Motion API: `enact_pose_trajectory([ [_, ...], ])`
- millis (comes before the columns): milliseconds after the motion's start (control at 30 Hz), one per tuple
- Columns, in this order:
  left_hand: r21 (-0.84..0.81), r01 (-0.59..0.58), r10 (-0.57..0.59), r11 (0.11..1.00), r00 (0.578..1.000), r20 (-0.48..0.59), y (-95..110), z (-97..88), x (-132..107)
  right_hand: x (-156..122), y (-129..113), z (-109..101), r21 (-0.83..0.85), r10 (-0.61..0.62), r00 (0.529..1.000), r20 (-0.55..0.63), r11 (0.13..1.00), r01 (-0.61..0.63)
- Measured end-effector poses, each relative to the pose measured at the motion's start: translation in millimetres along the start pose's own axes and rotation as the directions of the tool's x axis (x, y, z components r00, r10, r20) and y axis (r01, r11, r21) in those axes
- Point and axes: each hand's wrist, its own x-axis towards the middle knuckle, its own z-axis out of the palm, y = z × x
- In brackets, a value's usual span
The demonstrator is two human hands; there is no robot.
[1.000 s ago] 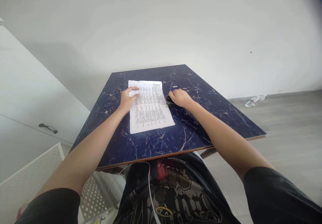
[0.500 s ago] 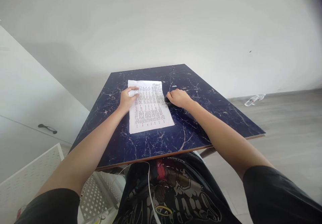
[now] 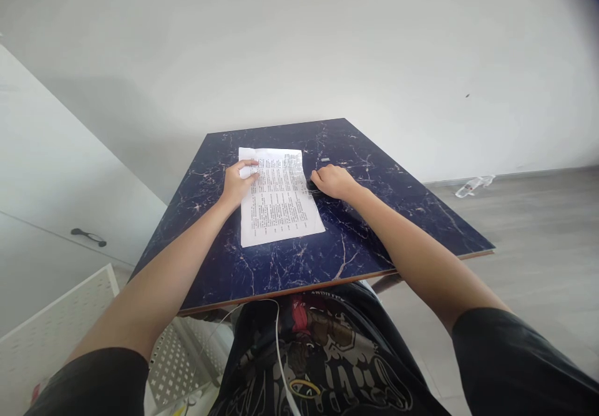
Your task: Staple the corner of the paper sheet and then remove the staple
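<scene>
A printed white sheet of paper (image 3: 281, 204) lies on a dark blue marbled table (image 3: 337, 247). My left hand (image 3: 238, 182) rests on the sheet's upper left part with the fingers curled and pressing down on it. My right hand (image 3: 333, 181) lies beside the sheet's right edge, its fingers closed over a small dark object (image 3: 312, 186) that shows only partly under them. A crinkled clear patch (image 3: 294, 165) covers the sheet's top right corner.
A tiny grey piece (image 3: 326, 160) lies on the table behind my right hand. A white cabinet with a black handle (image 3: 88, 236) stands at the left, a perforated white panel (image 3: 60, 316) below it. A crushed plastic bottle (image 3: 473, 186) lies on the floor by the wall.
</scene>
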Motion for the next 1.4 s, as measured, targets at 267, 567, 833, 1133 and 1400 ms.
enact_pose_trajectory([
  [267, 0.024, -0.004, 0.004, 1.0, 1.0, 0.011, -0.2, 0.6, 0.1, 1.5, -0.5, 2.1, -0.058, -0.043, 0.999, -0.004, 0.997, 0.042],
  [567, 0.013, 0.0, -0.001, 1.0, 1.0, 0.003, 3.0, 0.1, -0.1, 2.5, -14.1, 3.8, -0.175, -0.121, 0.992, 0.043, 0.976, 0.127],
  [833, 0.023, -0.019, 0.018, 1.0, 1.0, 0.017, 3.3, -2.3, -0.4, -2.2, 9.5, -6.2, 0.029, 0.001, 1.0, -0.023, 1.0, -0.001],
  [1133, 0.272, -0.106, 0.045, 0.957, 0.974, 0.222, 8.5, 0.5, -8.8, 1.5, 55.4, -16.7, -0.036, 0.12, 0.992, -0.029, 0.992, -0.121],
  [1400, 0.442, -0.138, 0.052, 0.886, 0.978, 0.202, 5.4, -3.8, -12.1, -7.1, 101.2, -31.7, 0.306, -0.093, 0.992, 0.085, 0.95, 0.062],
])
